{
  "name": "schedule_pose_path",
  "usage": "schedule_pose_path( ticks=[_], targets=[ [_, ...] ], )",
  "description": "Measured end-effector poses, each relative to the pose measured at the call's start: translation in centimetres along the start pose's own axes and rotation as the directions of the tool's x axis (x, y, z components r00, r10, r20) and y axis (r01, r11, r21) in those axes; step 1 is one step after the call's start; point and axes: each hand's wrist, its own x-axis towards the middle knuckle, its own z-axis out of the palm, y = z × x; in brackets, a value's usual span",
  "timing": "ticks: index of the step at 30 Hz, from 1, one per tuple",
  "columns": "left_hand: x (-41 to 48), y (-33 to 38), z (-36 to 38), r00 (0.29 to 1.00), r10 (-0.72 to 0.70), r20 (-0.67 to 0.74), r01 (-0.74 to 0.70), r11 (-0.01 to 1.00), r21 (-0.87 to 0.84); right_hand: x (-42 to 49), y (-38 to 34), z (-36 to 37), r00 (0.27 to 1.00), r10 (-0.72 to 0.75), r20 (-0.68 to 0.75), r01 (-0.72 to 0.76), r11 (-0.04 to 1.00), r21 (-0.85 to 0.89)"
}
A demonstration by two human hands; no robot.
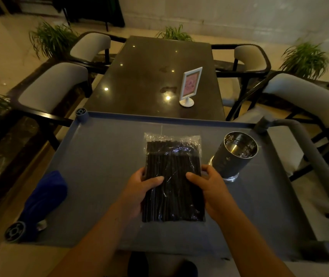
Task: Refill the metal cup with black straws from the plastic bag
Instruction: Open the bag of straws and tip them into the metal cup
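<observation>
1. Left hand (139, 189) and right hand (209, 186) each grip a long edge of the plastic bag (174, 179) of black straws (169, 156), thumbs on top, above the grey cart tray (99, 156)
2. Metal cup (235, 156) stands just right of the bag, looks empty
3. Risk imo: bag seems sealed, a hard rip could scatter straws or knock the cup

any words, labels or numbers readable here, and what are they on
Nothing here can be read.
table sign: a pink card is in its white frame, and the print is too blurred to read.
plastic bag: no label shows, only glare over the black straws.
metal cup: no brand or marking shows.
</observation>
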Motion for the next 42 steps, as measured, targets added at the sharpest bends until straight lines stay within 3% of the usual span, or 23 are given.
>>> schedule_pose_path(
  ticks=[17, 25, 39, 42],
  targets=[
    [-1.7, 1.2, 2.2, 0.989, 0.001, 0.149, 0.003, 1.0, -0.024, -1.5, -1.1, -1.0, 0.996, -0.087, 0.016, 0.088, 0.995, -0.051],
    [-1.4, 1.7, 3.1, 0.994, 0.046, 0.1, -0.053, 0.996, 0.065, -1.8, -1.9, -1.0, 0.992, -0.127, -0.002, 0.127, 0.989, -0.078],
    [-1.6, 2.2, 2.5, 0.996, 0.076, 0.054, -0.077, 0.997, 0.004, -0.4, -2.9, -0.1, 0.993, -0.115, 0.0, 0.114, 0.985, -0.129],
    [-1.7, 2.5, 2.8, 0.994, 0.082, 0.066, -0.081, 0.997, -0.019, -0.1, -4.4, -0.1, 0.985, -0.172, -0.013, 0.165, 0.963, -0.211]
  ],
)
